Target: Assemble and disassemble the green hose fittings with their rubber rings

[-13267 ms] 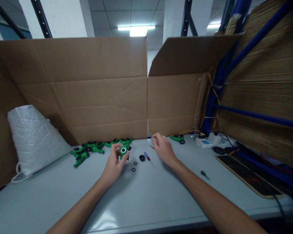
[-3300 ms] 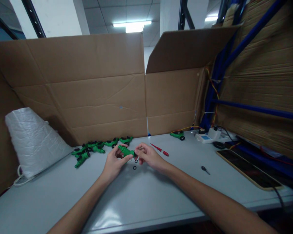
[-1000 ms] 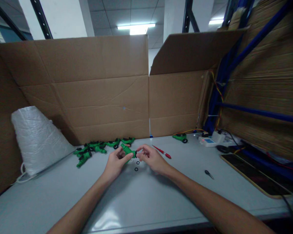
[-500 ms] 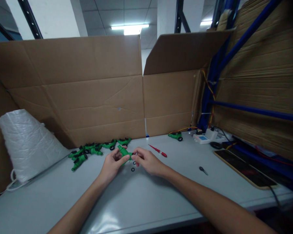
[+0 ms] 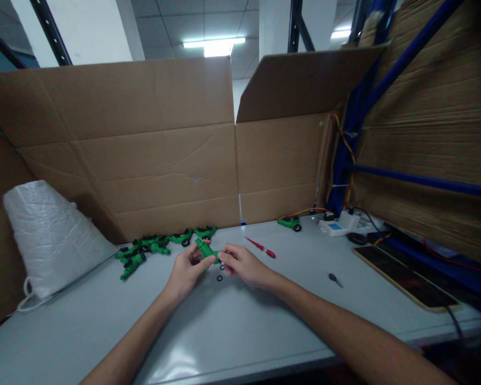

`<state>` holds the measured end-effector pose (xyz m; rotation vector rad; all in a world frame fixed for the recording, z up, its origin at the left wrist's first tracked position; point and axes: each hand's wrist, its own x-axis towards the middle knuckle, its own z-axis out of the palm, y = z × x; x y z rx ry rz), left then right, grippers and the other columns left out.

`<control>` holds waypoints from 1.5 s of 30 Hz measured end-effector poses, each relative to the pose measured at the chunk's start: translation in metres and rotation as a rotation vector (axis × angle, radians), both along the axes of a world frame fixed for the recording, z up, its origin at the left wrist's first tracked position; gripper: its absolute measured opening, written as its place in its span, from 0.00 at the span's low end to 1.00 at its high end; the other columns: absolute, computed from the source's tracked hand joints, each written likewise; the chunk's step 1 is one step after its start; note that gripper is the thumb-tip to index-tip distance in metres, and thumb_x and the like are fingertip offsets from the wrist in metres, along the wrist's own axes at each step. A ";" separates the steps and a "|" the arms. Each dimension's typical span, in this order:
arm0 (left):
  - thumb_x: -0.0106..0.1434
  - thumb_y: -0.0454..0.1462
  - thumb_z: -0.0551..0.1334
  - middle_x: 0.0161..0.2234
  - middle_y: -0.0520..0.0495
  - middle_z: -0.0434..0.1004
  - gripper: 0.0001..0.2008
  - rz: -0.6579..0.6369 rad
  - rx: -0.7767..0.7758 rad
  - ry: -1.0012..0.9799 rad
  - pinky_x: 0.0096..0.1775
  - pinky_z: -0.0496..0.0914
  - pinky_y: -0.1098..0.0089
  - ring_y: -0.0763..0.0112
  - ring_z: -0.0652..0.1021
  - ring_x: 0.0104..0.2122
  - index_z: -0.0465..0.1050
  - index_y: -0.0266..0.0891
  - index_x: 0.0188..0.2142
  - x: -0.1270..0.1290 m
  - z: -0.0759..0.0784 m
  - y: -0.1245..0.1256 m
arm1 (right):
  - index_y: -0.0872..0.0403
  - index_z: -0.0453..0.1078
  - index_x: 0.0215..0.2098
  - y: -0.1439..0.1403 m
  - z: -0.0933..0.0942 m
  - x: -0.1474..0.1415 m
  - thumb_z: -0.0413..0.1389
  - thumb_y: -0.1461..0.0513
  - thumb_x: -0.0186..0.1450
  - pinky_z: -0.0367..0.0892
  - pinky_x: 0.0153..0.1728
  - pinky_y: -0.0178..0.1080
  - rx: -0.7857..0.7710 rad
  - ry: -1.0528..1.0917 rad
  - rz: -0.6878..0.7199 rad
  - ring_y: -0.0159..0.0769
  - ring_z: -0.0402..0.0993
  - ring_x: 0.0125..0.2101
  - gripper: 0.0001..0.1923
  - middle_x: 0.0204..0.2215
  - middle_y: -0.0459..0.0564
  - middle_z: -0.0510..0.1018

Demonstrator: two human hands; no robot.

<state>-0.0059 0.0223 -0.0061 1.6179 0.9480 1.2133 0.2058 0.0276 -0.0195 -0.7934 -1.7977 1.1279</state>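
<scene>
My left hand grips a small green plastic fitting just above the grey table. My right hand meets it from the right, fingertips pinched at the fitting's dark end; what they pinch is too small to tell. A black ring lies on the table right below the hands. Behind them, a row of several more green fittings stretches along the table toward the cardboard.
A red screwdriver lies right of the hands, a small black part farther right. A white plastic bag stands at left. Cardboard walls back the table. One green fitting, a white device and a dark board sit at right.
Both hands stay together on the green fitting, with only small finger shifts. The view has swung a little. Much earlier, my right hand was apart from the fitting.
</scene>
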 end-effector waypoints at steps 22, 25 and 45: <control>0.60 0.47 0.74 0.35 0.49 0.79 0.25 0.077 0.140 0.105 0.42 0.69 0.69 0.64 0.77 0.35 0.77 0.38 0.52 0.004 0.011 -0.012 | 0.52 0.66 0.34 -0.008 0.007 -0.002 0.55 0.38 0.68 0.47 0.15 0.33 -0.383 0.130 0.112 0.26 0.51 0.14 0.27 0.17 0.37 0.66; 0.60 0.46 0.74 0.37 0.48 0.80 0.25 0.085 0.156 0.118 0.42 0.69 0.68 0.63 0.77 0.36 0.76 0.38 0.54 0.005 0.012 -0.013 | 0.52 0.66 0.34 -0.009 0.010 -0.001 0.55 0.38 0.68 0.46 0.15 0.33 -0.392 0.132 0.130 0.26 0.51 0.14 0.27 0.17 0.37 0.66; 0.56 0.50 0.76 0.31 0.50 0.77 0.23 0.163 0.063 -0.058 0.36 0.68 0.70 0.67 0.75 0.32 0.78 0.37 0.44 0.003 0.004 -0.003 | 0.50 0.70 0.51 -0.008 0.001 0.006 0.53 0.60 0.73 0.59 0.34 0.37 0.411 -0.342 -0.273 0.37 0.73 0.30 0.09 0.29 0.44 0.77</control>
